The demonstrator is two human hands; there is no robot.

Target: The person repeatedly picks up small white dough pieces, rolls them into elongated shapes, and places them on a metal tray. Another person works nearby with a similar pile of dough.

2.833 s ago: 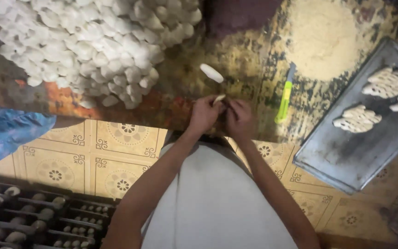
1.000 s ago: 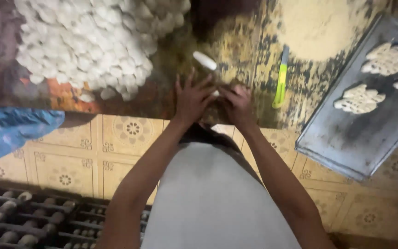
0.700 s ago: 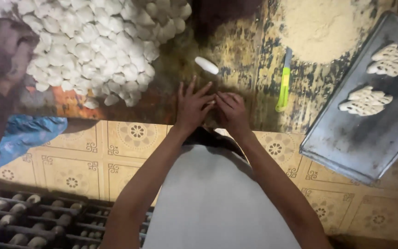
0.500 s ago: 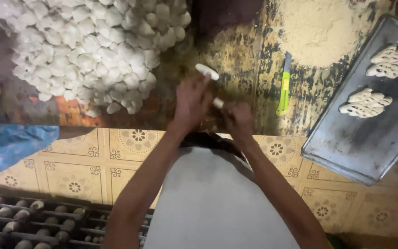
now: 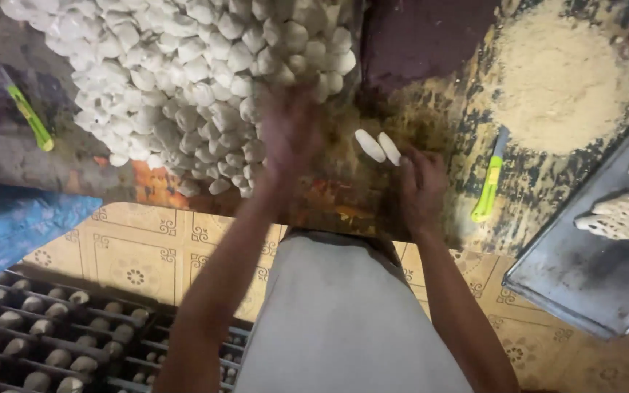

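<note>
My left hand (image 5: 287, 129) is blurred with motion at the right edge of a big heap of white dough lumps (image 5: 176, 80); whether it holds a lump cannot be told. My right hand (image 5: 421, 189) rests on the worn table with its fingertips touching the right one of two short white dough rolls (image 5: 377, 146) lying side by side. A green-handled knife (image 5: 489, 178) lies just right of my right hand.
A pile of tan flour (image 5: 558, 84) sits at the far right. A dark metal tray (image 5: 595, 269) with shaped dough pieces (image 5: 620, 216) hangs over the table's right edge. Another green knife (image 5: 29, 116) lies far left. Below left is a rack of pieces (image 5: 45, 342).
A second dough roll now lies next to the first. My left hand has swung left toward the heap. My right hand has stayed near the rolls.
</note>
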